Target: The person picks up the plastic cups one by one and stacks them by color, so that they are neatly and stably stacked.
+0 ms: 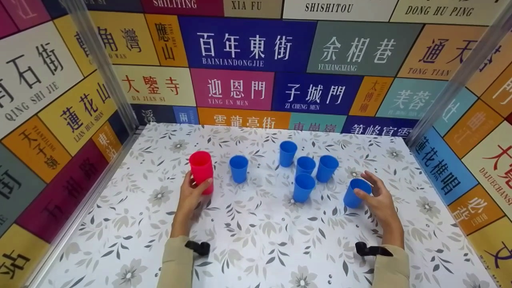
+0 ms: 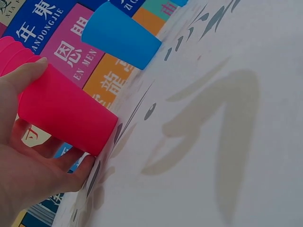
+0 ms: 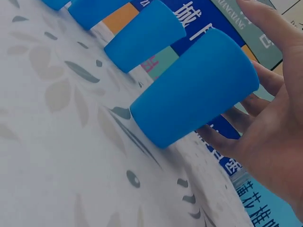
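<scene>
On the left side of the table, my left hand (image 1: 193, 192) grips a stack of red cups (image 1: 201, 164). The thumb lies along the side of the stack, and several nested rims show in the left wrist view. At the right, my right hand (image 1: 380, 200) is spread loosely around an upright blue cup (image 1: 357, 195). In the right wrist view its thumb stands off the blue cup (image 3: 194, 90) and the fingers extend behind it; whether they touch it I cannot tell.
One blue cup (image 1: 239, 169) stands right of the red stack. Several more blue cups cluster mid-table, among them a near one (image 1: 304, 189) and a far one (image 1: 287, 154). The floral-covered table (image 1: 248, 248) is bordered by walls with printed signs (image 1: 236, 92).
</scene>
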The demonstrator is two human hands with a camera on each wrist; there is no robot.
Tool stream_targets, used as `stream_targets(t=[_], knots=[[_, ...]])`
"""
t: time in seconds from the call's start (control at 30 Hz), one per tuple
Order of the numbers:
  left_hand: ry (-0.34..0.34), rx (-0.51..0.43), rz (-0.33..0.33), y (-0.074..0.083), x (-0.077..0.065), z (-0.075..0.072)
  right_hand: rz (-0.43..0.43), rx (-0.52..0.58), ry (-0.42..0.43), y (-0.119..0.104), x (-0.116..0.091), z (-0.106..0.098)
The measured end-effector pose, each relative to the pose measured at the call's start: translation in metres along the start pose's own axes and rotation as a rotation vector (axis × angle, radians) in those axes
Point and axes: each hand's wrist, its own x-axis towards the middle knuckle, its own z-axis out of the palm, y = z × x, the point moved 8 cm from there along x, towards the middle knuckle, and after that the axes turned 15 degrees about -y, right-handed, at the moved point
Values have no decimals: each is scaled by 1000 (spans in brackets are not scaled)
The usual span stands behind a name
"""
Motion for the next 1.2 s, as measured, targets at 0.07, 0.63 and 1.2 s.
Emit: stream_targets(t=[0.07, 0.63, 1.2], knots=[[-8, 2, 3, 7, -4, 2, 24, -27, -19, 4, -1, 0], [-21, 52, 6, 9, -4, -8, 91, 0, -39, 17, -1, 3], [129, 40, 211, 86, -38, -21, 100, 24, -2, 14, -2, -1]])
